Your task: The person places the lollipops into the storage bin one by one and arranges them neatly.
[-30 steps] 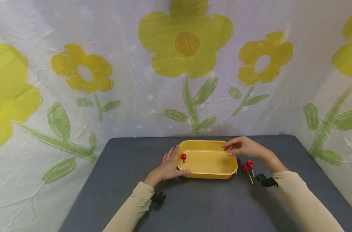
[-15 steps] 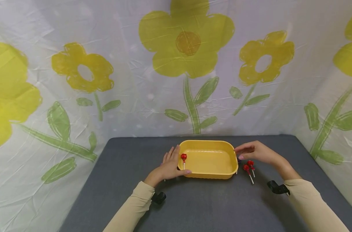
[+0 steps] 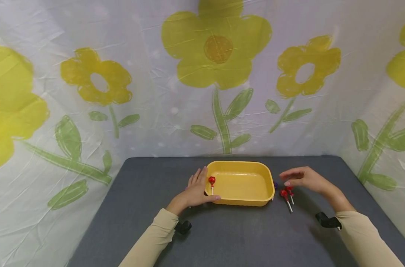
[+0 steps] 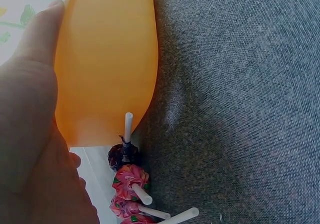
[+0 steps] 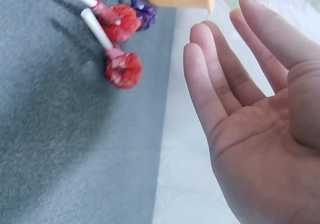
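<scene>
A yellow tray (image 3: pixel 244 185) sits on the dark table, with a red-wrapped lollipop (image 3: pixel 211 180) inside at its left end. My left hand (image 3: pixel 196 191) rests against the tray's left end, fingers extended along the side and thumb at the front rim. In the left wrist view, a dark-wrapped lollipop (image 4: pixel 122 156) and several pinkish-red ones (image 4: pixel 131 183) lie beside the tray. My right hand (image 3: pixel 304 178) hovers right of the tray, holding nothing, fingers loosely bent. Below it lie two red lollipops (image 5: pixel 124 72), and a purple one (image 5: pixel 145 16) lies by the tray's right end.
The dark grey table (image 3: pixel 242 237) reaches back to a hanging cloth (image 3: pixel 149 122) printed with yellow flowers. Black straps with cameras sit at both wrists, such as the right wrist camera (image 3: pixel 327 221).
My right hand has moved from over the tray's right end out to the right, above the red lollipops. The left hand and the tray have stayed in place.
</scene>
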`<state>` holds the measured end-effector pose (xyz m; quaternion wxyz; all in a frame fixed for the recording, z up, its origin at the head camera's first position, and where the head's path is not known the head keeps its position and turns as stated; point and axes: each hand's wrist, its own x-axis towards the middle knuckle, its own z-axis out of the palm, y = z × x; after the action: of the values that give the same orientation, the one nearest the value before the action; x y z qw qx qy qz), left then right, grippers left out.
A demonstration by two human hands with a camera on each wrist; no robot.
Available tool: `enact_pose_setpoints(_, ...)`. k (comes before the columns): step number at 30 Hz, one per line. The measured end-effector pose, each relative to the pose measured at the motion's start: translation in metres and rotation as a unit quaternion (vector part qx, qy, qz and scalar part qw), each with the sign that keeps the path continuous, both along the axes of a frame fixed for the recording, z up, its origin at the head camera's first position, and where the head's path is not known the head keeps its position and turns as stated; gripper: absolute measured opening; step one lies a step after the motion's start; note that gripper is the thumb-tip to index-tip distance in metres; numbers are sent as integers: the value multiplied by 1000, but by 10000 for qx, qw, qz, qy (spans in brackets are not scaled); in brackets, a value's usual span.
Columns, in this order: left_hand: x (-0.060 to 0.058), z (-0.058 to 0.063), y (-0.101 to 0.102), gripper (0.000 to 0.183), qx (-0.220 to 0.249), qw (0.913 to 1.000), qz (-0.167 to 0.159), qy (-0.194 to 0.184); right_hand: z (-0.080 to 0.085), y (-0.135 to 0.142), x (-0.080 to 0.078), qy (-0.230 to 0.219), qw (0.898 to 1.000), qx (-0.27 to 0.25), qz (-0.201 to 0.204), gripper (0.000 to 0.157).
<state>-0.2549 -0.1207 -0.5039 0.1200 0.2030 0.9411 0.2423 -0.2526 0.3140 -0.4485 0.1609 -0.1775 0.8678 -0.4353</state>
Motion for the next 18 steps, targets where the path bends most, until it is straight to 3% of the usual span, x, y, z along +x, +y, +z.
enact_pose_setpoints(18,3,4,1,126,-28,10000,55,-3,-30,23,-1,180,9977,329,-571,49)
